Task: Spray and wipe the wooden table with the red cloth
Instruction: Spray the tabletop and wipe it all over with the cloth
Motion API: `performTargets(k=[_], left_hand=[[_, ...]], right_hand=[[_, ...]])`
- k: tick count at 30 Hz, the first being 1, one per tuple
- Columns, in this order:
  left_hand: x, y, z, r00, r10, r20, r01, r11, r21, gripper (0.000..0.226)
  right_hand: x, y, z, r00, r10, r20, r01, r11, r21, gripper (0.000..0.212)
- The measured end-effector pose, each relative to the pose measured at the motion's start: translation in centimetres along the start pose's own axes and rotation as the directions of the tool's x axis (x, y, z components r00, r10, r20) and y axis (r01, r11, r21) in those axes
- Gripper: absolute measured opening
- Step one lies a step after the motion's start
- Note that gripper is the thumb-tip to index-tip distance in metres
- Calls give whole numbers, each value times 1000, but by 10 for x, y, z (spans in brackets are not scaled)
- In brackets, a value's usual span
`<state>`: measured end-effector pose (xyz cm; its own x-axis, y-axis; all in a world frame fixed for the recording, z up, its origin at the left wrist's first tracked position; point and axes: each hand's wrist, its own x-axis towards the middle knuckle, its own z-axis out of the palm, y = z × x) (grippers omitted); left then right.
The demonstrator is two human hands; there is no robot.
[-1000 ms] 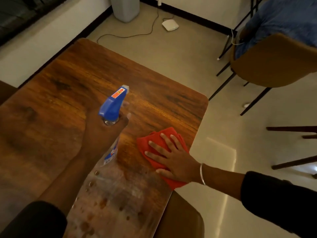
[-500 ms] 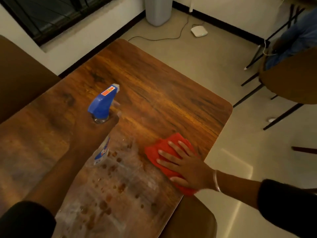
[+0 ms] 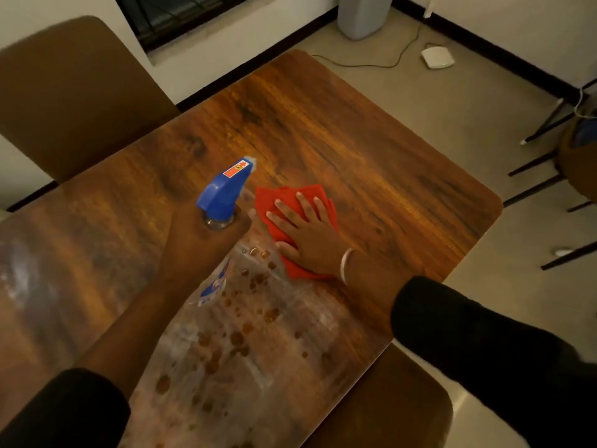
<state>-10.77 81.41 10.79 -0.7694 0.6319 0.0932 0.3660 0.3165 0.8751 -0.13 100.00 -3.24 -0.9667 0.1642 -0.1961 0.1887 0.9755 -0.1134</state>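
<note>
The wooden table [image 3: 371, 150] fills the middle of the view, with wet streaks and brown droplets on its near half. My left hand [image 3: 200, 244] grips a clear spray bottle with a blue trigger head [image 3: 224, 192], held above the table with its nozzle aimed toward the far end. My right hand [image 3: 310, 234] lies flat with fingers spread on the red cloth [image 3: 274, 198], pressing it on the tabletop just right of the bottle. Most of the cloth is under the palm.
A brown chair [image 3: 74, 92] stands at the table's left side and another chair back [image 3: 387, 405] at the near right edge. Dark chair legs [image 3: 542, 163] stand on the floor at right. A grey bin [image 3: 361, 14], a cable and a white device [image 3: 437, 56] lie beyond the far end.
My right hand has slid the red cloth from the table's right edge inward, up next to the spray bottle. The view has shifted, showing more of the left chair.
</note>
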Motion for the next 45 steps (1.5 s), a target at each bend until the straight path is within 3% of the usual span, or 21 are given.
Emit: performTargets(k=[7,10,13,19,21,29,33,34,37,40,42,45], left_hand=[[-15,-16,-31,999,10,-51,-13,998,-63,10],[-26,-25,-36,996,-34,-82,25,994,-104,13],[-30,-34,-39,995,-51,-82,41,992,-118,15],[-29,-41,-43,996,-54,-67,49,996,-75,20],[-29,-40,-46,997,-54,-57,50,997,-63,18],[-35,-45,-74,993,-75,-88,69,995,-69,17],[-44,-45,-79,994,-48,-95,39,994,-97,9],[-46,-45,-80,995,-49,-89,40,994,-103,5],[-53,-47,-82,995,-56,-80,49,995,-81,23],[-56,-48,-87,995,-61,-83,57,997,-50,27],[-58,-46,-90,996,-50,-69,47,998,-42,23],[-61,-42,-93,998,-41,-50,38,998,-58,15]], right_hand=[[-178,46,42,922,-375,101,383,920,-85,71],[-167,46,38,897,-418,143,431,899,-72,71],[-93,16,29,932,-353,84,358,932,-60,70],[39,-50,0,999,-42,31,43,999,-33,70],[29,-55,3,999,-40,14,41,999,-22,69],[-133,-41,49,965,-261,22,262,963,-68,70],[-77,-52,40,971,-239,17,240,969,-59,68],[-51,-59,35,980,-199,1,198,979,-47,68],[22,-87,19,999,-16,-34,17,1000,25,68],[46,-121,21,988,146,-52,-140,984,115,67],[29,-142,29,988,134,-76,-124,985,117,66],[-14,-151,46,992,-32,-120,44,994,102,61]])
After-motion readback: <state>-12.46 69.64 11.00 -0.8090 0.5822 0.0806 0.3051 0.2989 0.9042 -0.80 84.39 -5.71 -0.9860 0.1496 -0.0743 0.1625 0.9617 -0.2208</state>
